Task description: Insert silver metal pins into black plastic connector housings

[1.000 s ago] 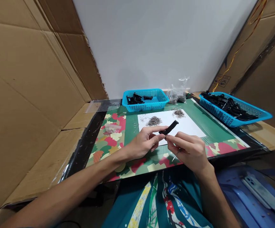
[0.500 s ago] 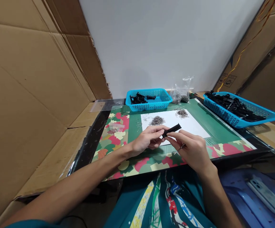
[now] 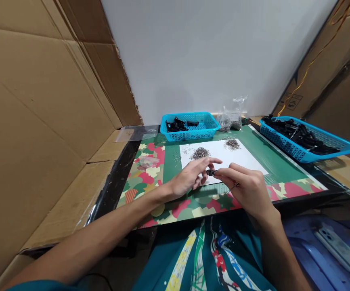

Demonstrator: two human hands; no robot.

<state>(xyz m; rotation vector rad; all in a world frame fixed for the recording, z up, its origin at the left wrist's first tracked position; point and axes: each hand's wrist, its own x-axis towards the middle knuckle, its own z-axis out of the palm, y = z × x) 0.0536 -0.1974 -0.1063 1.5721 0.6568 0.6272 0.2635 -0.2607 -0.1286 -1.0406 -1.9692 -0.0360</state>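
In front of me, my right hand (image 3: 247, 186) pinches a small black plastic part (image 3: 211, 172); its end points left and most of it is hidden behind the fingers. A thin metal rod (image 3: 233, 187) also pokes out from under the same hand's curled fingers. My left hand (image 3: 193, 173) is open just left of the part, its index finger stretched over and past it; whether a fingertip touches it I cannot tell. Beyond the hands lies a white sheet (image 3: 247, 157) with a larger pile of small metal pieces (image 3: 200, 153) and a smaller pile (image 3: 232, 144).
A blue basket (image 3: 189, 136) with several black parts stands at the back. Another blue basket (image 3: 306, 157), heaped with black parts, is at the right. Clear bags (image 3: 231, 121) sit between them. A small plastic bag (image 3: 148, 161) lies on the patterned mat (image 3: 175, 214).
The left fingers have let go of the black part and spread apart. The part has turned in the right hand, so its long body no longer shows.
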